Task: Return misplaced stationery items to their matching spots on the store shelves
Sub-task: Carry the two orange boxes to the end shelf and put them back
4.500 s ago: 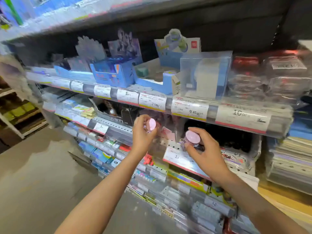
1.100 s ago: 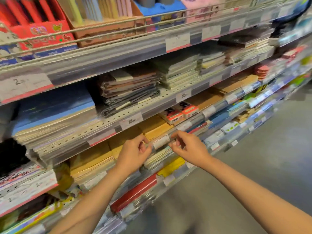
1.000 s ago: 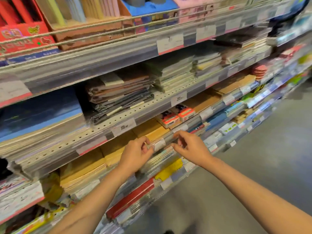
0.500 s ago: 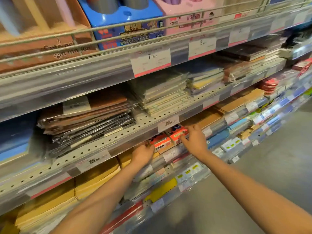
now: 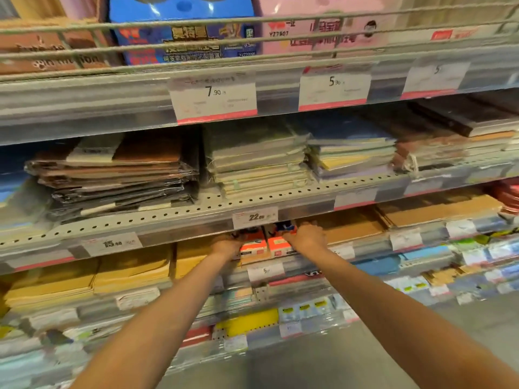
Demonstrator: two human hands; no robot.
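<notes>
Position change since half a second back: both hands advanced from the shelf lip to the two small orange-red cardboard packs under the perforated grey metal shelf edge (image 5: 196, 210). One second back, hands held level with the yellow envelope tier, pinching small objects too blurred to name. View also closer and higher than before.

Left hand (image 5: 226, 246): now against left side of left orange-red pack (image 5: 254, 245), fingers curled toward it. Contact apparent; grip not confirmed, fingertips hidden behind pack and shelf lip.

Right hand (image 5: 306, 237): now on top of right orange-red pack (image 5: 278, 244), fingers curled over its far edge. Firmness of hold not visible.

Location of task item: both packs side by side, touching, on the shelf tier directly below white price label marked 22 (image 5: 255, 217), between stacked yellow paper envelopes (image 5: 191, 255) to the left and stacked brown kraft envelopes (image 5: 351, 223) to the right.

Meaning for task, as judgement: search phase likely ended, handling phase begun. Either placing or straightening of packs in their slot, or removal of misplaced packs from the envelope row; not determinable from this view. Matching label below packs reads 5, remainder blurred.

Caution: low shelf clearance above packs; knuckle contact with shelf lip probable on withdrawal.
</notes>
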